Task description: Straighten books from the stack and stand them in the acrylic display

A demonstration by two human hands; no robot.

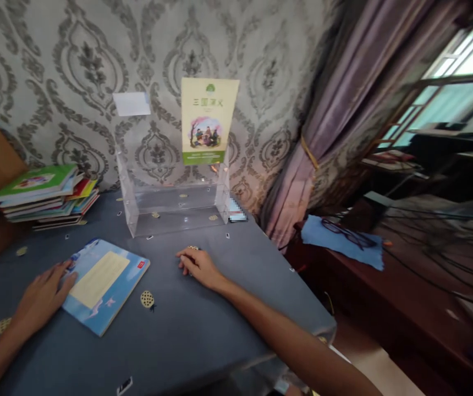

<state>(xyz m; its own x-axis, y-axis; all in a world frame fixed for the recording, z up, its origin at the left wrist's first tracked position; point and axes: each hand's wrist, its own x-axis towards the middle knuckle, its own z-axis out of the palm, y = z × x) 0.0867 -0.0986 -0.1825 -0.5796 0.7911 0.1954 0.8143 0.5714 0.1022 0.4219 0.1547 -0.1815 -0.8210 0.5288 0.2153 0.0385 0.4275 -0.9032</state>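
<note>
A blue notebook [125, 286] with a pale yellow label panel and a small red mark lies flat and slanted on the table. My left hand [42, 297] rests at its left edge, with fingers stretched out and the fingertips and thumb touching the cover. To the right of the notebook, apart from it, my right hand [200, 267] lies on the tabletop with loosely bent fingers, and I see nothing in it. Behind the hands stands a clear plastic book rack [170, 220]. A cream and green book [208, 121] stands upright at the rack's right end.
Several stacked books [42, 192] sit at the back left. A white card [131, 103] shows at the rack's upper left. The table [179, 341] has a grey patterned cover. At right, glasses [347, 234] lie on a blue cloth [323, 236], near a curtain [327, 110] and cables.
</note>
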